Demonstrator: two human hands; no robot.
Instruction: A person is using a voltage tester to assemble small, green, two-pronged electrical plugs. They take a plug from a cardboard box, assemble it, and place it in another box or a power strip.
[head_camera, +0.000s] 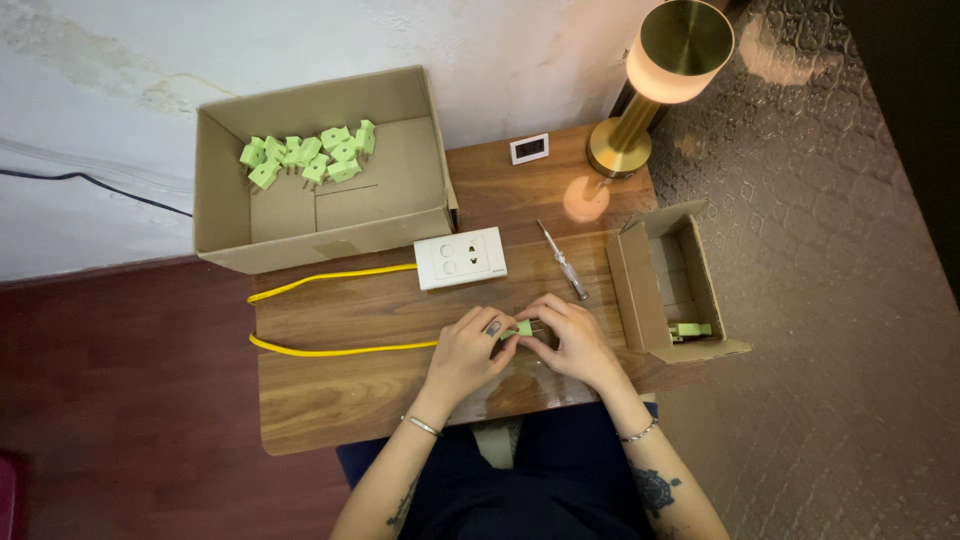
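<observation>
Both hands meet over the near middle of the counter, and the grip of each is pinched onto the same small pale-green plastic plug (523, 328). The left hand (470, 350) clamps its fingertips on the plug's left end, a dark-painted thumbnail showing on top; the right hand (570, 340) closes its fingers on the plug's right end, where thin metal prongs poke out toward the far side. The plug sits just above the wooden surface, between the two sets of fingertips. Each wrist carries a thin bracelet.

A yellow cable (330, 349) runs from under the left hand out to the left edge of the brown wooden counter (320, 400), loops back and passes to the far side toward a white rectangular socket plate (460, 258), which lies flat just beyond the hands. To the right of that plate a small screwdriver with a clear handle (563, 262) lies at a slant, near the right hand but apart from it.

At the right edge stands a small open cardboard box (660, 290) with one green plug (690, 329) in its near end. At the far left a large open cardboard box (310, 215) holds a cluster of pale-green plugs (310, 155) against its far wall. At the far right a brass table lamp with a glowing shade (665, 60) stands, with a small white framed plate (529, 148) to its left.
</observation>
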